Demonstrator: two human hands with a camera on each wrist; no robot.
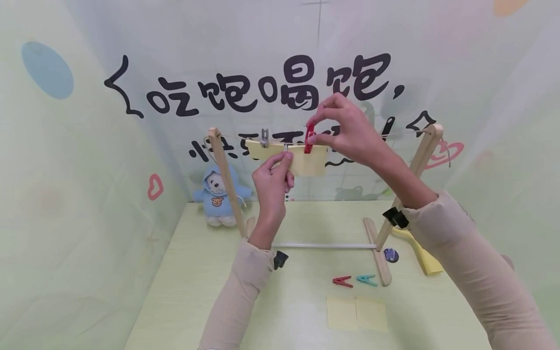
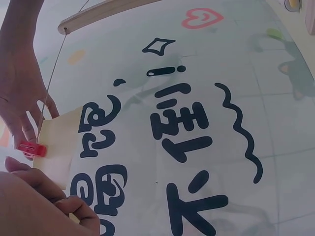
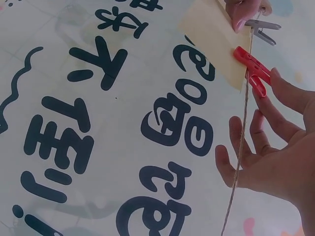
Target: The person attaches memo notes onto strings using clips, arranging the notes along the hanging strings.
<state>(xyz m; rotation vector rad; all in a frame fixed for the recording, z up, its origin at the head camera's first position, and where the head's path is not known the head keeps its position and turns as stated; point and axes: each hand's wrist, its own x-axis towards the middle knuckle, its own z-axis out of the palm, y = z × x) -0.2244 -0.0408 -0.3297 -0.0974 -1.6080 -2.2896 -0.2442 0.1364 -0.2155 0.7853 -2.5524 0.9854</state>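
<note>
In the head view, my right hand point(image 1: 345, 127) pinches a red clothespin point(image 1: 309, 139) between thumb and fingers. Its jaws sit over the string at the top edge of a yellow paper sheet point(image 1: 312, 165). The left hand point(image 1: 271, 182) pinches that sheet near its upper left corner, by the string. Just left of it, a second yellow sheet point(image 1: 258, 149) hangs under a grey clothespin point(image 1: 264, 138). From the right wrist view, the red clothespin point(image 3: 252, 64) straddles the string point(image 3: 241, 147), its handles between thumb and index finger of the right hand point(image 3: 275, 142).
Two wooden posts point(image 1: 227, 180) joined by a white rod point(image 1: 323, 246) carry the string. On the table lie a red clothespin point(image 1: 342, 281), a teal clothespin point(image 1: 366, 280), two yellow sheets point(image 1: 371, 313), a round dark badge point(image 1: 391, 255) and a yellow object point(image 1: 424, 255). A plush toy point(image 1: 218, 199) sits back left.
</note>
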